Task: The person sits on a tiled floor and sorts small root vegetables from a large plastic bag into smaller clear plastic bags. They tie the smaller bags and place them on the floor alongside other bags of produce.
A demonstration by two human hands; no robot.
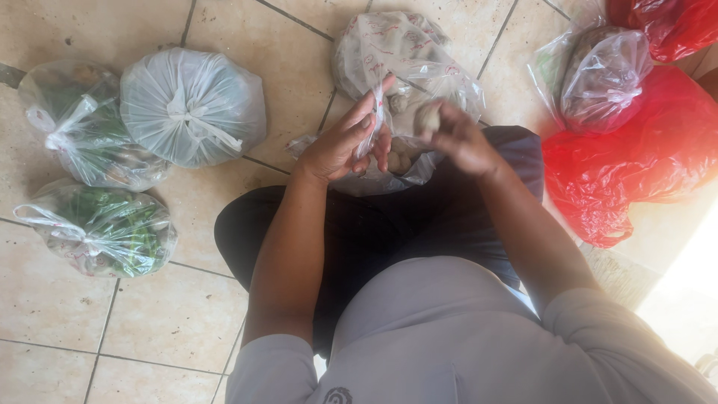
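Your left hand (340, 146) pinches the clear bag (407, 67); your right hand (456, 138) grips a brown lump (428, 117) just above it.

Red bags (643, 161), whitish tied bag (192, 105), beige tiled floor (176, 318), perhaps green vegetables (112, 228)

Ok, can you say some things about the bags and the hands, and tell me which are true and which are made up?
1. The left hand pinches the clear bag in front of the person. True.
2. The right hand is empty. False: it holds a small round brownish thing.
3. Three tied bags lie on the tiled floor to the left. True: a white bag and two bags of greens.
4. The bags on the right are blue. False: the big ones are red bags.
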